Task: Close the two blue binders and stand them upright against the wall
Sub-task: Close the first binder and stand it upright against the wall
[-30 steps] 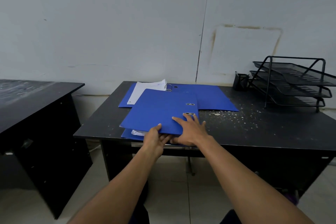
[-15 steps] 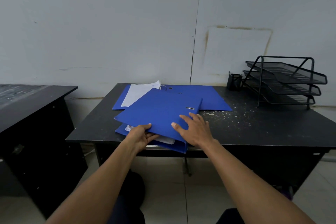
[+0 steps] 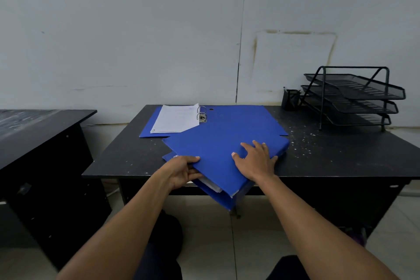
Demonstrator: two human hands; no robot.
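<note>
A closed blue binder (image 3: 218, 154) lies at an angle on the black desk (image 3: 329, 157), one corner sticking out over the front edge, white pages showing between its covers. My left hand (image 3: 181, 171) grips its left front edge, thumb on top. My right hand (image 3: 255, 159) rests flat on the top cover with fingers spread. Behind it, a second blue binder (image 3: 241, 118) lies open flat near the wall (image 3: 159, 41), with white sheets (image 3: 176, 119) on its left half and metal rings (image 3: 201, 113) in the middle.
A black three-tier mesh tray rack (image 3: 354, 95) stands at the desk's back right, with a small black pen cup (image 3: 291, 99) beside it. White specks dot the desk's right half. Another black desk (image 3: 38, 134) stands to the left, across a gap.
The near binder has been turned clockwise and pulled toward me, so its corner now overhangs the desk's front edge. My left hand has shifted to its left edge, and my right hand stays on the cover.
</note>
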